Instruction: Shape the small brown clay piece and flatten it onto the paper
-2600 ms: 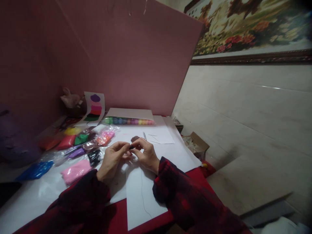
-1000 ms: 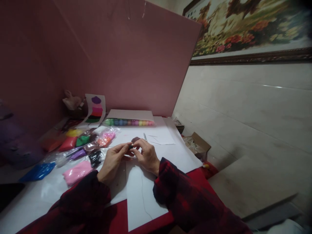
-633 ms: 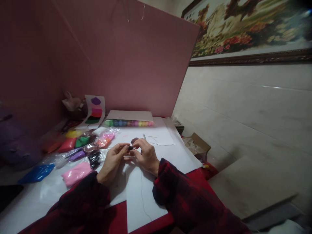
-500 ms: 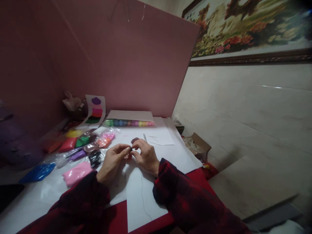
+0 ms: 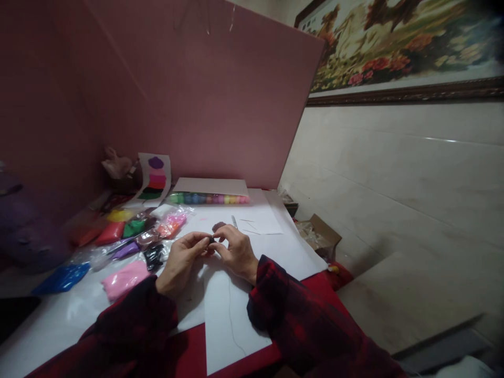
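Between the fingertips of both hands is a small dark piece of modelling clay (image 5: 211,240), mostly covered by the fingers. My left hand (image 5: 183,262) pinches it with thumb and forefinger from one side. My right hand (image 5: 237,253) meets it from the other, thumb and forefinger closed on it. Just behind the right fingers a dark brown lump (image 5: 218,226) lies on the white paper (image 5: 291,252). Beyond them is a slim grey pen-like tool (image 5: 234,221). A strip of paper with a wavy line (image 5: 220,331) lies below the hands.
Bags of coloured clay, including a pink one (image 5: 125,280) and a blue one (image 5: 61,278), spread on the left. A row of colourful clay (image 5: 208,199) lies at the back near a curled colour sheet (image 5: 154,178). A cardboard box (image 5: 325,236) stands right of the table.
The dark piece has turned slightly between the fingertips and shows a little differently. Both hands stay in nearly the same place.
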The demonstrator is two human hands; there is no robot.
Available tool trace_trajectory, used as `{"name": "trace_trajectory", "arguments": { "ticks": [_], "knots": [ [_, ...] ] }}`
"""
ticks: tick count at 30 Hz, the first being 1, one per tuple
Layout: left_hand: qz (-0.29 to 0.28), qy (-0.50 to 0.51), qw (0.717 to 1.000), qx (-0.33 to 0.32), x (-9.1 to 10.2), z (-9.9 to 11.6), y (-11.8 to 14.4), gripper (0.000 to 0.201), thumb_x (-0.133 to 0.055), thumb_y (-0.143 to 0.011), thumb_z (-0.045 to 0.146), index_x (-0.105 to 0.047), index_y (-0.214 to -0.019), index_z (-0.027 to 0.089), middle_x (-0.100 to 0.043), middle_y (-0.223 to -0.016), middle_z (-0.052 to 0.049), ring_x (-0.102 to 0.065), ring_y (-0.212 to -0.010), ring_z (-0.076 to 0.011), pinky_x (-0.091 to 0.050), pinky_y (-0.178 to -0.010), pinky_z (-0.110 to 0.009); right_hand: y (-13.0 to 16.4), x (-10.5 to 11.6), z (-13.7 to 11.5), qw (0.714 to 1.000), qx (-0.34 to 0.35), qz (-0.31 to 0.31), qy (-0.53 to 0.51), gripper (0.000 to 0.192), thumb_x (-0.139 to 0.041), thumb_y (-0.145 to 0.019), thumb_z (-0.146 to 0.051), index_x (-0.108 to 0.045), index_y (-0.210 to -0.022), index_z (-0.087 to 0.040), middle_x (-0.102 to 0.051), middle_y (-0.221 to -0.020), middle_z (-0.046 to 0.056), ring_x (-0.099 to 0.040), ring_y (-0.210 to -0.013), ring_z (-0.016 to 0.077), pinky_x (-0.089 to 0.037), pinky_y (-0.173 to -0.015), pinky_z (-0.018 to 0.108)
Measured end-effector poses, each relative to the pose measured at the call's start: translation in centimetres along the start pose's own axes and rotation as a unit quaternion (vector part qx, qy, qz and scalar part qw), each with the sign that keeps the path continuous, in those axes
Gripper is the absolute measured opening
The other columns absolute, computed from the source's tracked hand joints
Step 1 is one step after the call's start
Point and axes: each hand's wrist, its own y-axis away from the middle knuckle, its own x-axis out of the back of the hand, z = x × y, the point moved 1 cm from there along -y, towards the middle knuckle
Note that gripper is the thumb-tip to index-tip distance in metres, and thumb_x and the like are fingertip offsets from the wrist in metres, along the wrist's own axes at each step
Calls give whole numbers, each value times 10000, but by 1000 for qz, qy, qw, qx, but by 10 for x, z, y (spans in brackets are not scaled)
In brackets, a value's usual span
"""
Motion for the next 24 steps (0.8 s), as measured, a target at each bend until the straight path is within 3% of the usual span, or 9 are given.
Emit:
{"name": "trace_trajectory", "arguments": {
  "ticks": [3, 8, 14, 19, 24],
  "knots": [
    [9, -7, 1000, -3, -1, 2, 1, 387, -923, -635, 389, -781, -894, 139, -770, -799, -82, -693, -685, -157, -540, -653, -258, 0, 0, -1, 1000, -4, 12, -7, 9, -614, -903, -195, -611, -903, -204, -675, -900, 36, -630, -766, 153, -497, -673, 272],
    [-10, -27, 999, -28, -3, 5, 2, 321, -930, -624, 359, -765, -768, 125, -705, -633, -39, -621, -589, -109, -486, -597, -212, 0, 0, -3, 1000, 19, 14, -2, 24, -623, -892, -192, -616, -915, -193, -667, -878, 40, -626, -761, 160, -492, -673, 278],
    [16, -6, 1000, -3, -2, 3, 2, 378, -923, -632, 376, -790, -902, 147, -781, -865, -84, -694, -702, -158, -540, -668, -268, 1, 1, -3, 1000, 10, 16, -7, 27, -601, -925, -219, -612, -910, -198, -663, -880, 36, -623, -760, 155, -490, -662, 271],
    [10, -8, 1000, -6, -2, 5, 3, 335, -934, -612, 351, -764, -790, 123, -719, -676, -49, -638, -613, -126, -499, -620, -234, 0, 1, -3, 1000, 9, 6, 3, 29, -619, -910, -219, -607, -928, -200, -675, -911, 47, -628, -780, 164, -513, -714, 298],
    [29, -19, 999, -18, -5, 6, 3, 379, -933, -600, 366, -760, -847, 137, -760, -823, -75, -673, -681, -162, -529, -655, -278, -1, 1, -3, 1000, 26, 9, 5, 9, -603, -917, -206, -605, -909, -208, -697, -924, 54, -657, -885, 190, -531, -774, 316]
  ]
}}
